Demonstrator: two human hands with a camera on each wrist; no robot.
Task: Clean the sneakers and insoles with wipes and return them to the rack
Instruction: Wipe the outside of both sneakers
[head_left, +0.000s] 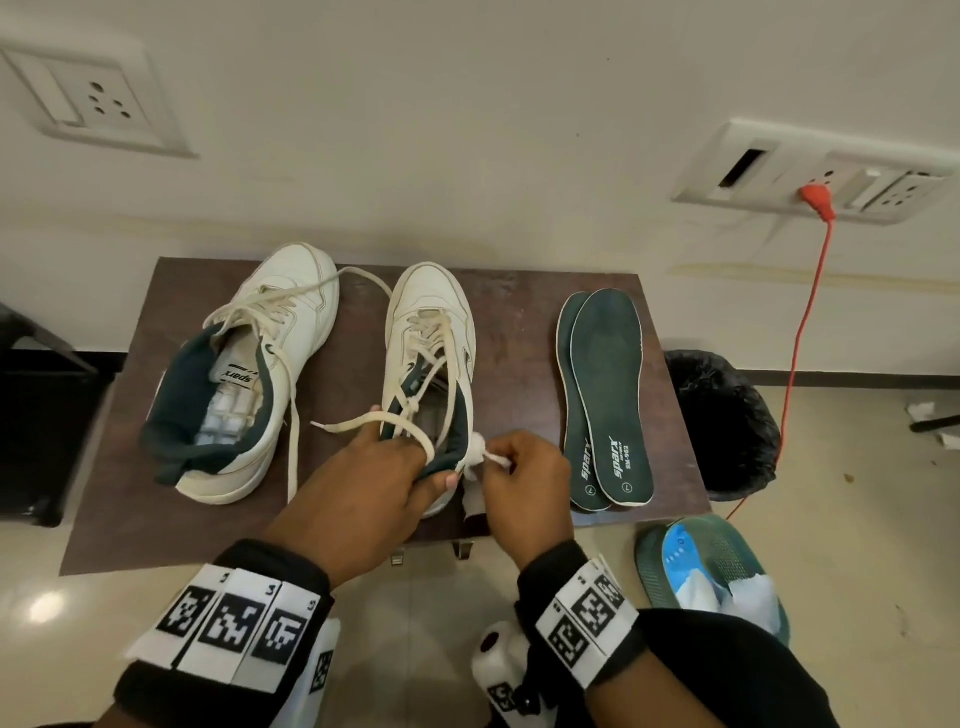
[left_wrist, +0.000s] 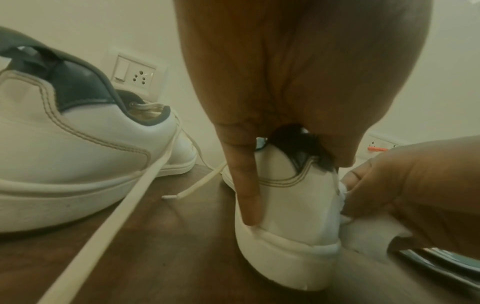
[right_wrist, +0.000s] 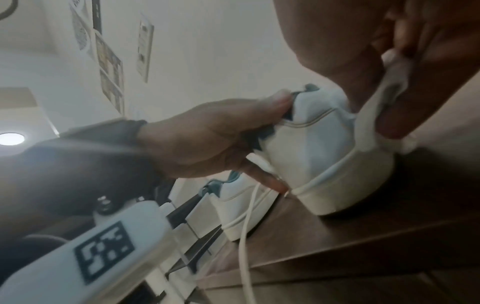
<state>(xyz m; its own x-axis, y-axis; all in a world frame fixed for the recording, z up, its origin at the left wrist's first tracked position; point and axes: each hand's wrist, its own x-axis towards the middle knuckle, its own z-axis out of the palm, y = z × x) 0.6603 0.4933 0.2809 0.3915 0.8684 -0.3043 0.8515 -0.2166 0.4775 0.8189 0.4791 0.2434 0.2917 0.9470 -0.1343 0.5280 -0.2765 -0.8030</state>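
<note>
Sneakers sit side by side on the dark wooden desk (head_left: 156, 519), toes toward the wall. Well to the left of the left hand (head_left: 363, 483) lies the left sneaker (head_left: 249, 374), white with a dark green collar, its loose laces trailing over the desk. The left hand grips the heel collar of the right sneaker (head_left: 431, 338), thumb at the back of the collar and one finger (left_wrist: 246, 185) laid straight down the white heel, with a lace looped over the knuckles. Just right of it, touching the sneaker's heel, the right hand (head_left: 524, 478) pinches a crumpled white wipe (head_left: 475, 452) between curled fingers and presses it to the heel's right side. Further right of that hand, two dark green insoles (head_left: 608, 395) lie overlapped on the desk, heels toward the person. Beyond the desk's right edge stands a black-lined bin (head_left: 727, 421), and near it on the floor rests a green wipes pack (head_left: 722, 566).
</note>
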